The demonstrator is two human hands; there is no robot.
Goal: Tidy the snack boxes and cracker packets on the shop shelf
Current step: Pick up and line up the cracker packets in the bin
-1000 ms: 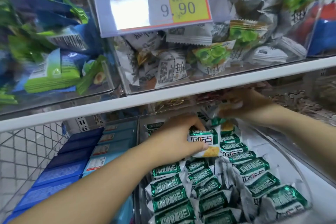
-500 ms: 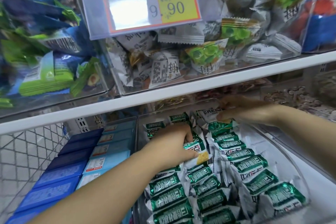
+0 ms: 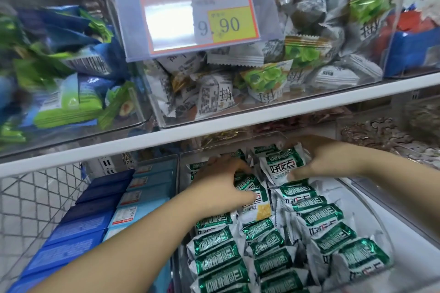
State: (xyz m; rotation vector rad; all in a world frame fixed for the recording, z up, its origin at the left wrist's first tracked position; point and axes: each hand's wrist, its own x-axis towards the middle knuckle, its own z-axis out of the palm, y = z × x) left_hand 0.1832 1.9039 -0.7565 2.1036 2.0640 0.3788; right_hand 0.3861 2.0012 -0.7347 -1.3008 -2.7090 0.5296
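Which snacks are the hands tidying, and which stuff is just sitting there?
Job: green cracker packets, gripped by left hand and right hand; blue snack boxes.
Just sitting: price tag; grey wrapped sweets; green-and-blue packets; wire mesh.

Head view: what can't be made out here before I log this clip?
Left hand: fingertips buried among the cracker packets, so its grip is unclear.
Price tag: left half washed out by glare, small print blurred.
Green and blue wrappers, upper left: blurred, print unreadable.
Blue boxes: nearest ones hidden by the left forearm and cut off by the bottom edge.
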